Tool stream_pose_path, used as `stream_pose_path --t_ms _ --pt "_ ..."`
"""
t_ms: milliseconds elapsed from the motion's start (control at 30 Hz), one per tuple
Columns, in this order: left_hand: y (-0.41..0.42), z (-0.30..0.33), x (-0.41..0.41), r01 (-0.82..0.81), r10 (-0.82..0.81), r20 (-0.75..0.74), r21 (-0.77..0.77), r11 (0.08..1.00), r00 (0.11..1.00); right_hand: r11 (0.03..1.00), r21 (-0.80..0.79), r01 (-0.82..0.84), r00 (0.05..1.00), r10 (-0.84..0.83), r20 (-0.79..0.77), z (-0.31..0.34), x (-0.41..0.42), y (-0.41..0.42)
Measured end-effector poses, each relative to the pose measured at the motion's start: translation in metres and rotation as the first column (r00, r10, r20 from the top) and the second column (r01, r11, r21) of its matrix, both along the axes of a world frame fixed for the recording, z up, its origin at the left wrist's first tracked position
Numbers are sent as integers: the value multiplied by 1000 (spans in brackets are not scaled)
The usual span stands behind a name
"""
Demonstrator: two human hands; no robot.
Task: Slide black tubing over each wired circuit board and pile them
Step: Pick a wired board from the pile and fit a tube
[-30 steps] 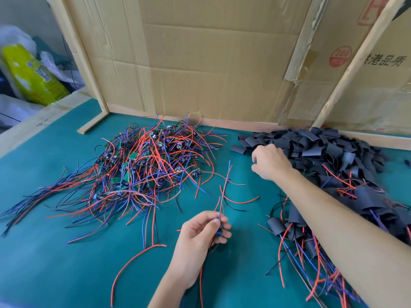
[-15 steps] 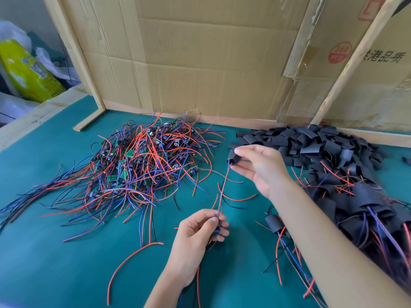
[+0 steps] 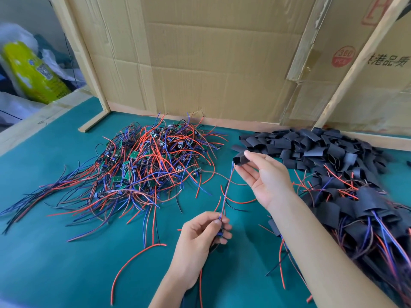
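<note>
My left hand (image 3: 201,235) pinches a wired circuit board low in front of me; its red and blue wires (image 3: 226,192) run up and away. My right hand (image 3: 264,178) pinches a short piece of black tubing (image 3: 240,160) at the far tips of those wires. A tangled heap of bare wired boards (image 3: 142,165) lies at the left. Loose black tubing pieces (image 3: 311,145) are heaped at the back right. Boards with tubing on them (image 3: 360,214) are piled at the right, under my right forearm.
The green table mat (image 3: 55,263) carries a few stray red wires (image 3: 131,263) near my left hand. A cardboard wall (image 3: 211,63) with wooden battens closes the back. A yellow bag (image 3: 33,74) lies beyond the table's left edge.
My right hand lifted a tubing piece off the black heap and brought it left to the tips of the wires. My left hand stayed in place holding the board.
</note>
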State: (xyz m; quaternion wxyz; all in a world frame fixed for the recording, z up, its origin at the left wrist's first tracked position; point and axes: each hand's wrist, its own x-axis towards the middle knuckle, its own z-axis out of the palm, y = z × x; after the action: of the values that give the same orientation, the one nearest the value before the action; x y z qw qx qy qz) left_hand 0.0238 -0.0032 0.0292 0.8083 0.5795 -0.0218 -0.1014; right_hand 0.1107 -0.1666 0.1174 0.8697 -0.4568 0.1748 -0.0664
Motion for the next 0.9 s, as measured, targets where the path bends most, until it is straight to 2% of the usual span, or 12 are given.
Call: stream_pose_path --t_ms 167,333,467,700,900 --pt "0 -1 0 6 -7 9 10 1000 1000 998 -43 51 999 -51 7 -2 -1 0" --pt "1 -2 0 3 -3 12 8 1000 1000 995 -82 -57 997 61 48 2 -2 3" --pt "1 -4 1 -4 4 14 2 1000 1000 973 -193 -125 989 139 58 1 -8 2" --pt "1 -6 1 -15 15 2 -40 999 1000 924 -361 -130 986 159 53 -23 -36 13" --pt "1 -10 1 -4 5 11 -72 997 1000 795 -603 -60 988 132 76 -43 -58 29"
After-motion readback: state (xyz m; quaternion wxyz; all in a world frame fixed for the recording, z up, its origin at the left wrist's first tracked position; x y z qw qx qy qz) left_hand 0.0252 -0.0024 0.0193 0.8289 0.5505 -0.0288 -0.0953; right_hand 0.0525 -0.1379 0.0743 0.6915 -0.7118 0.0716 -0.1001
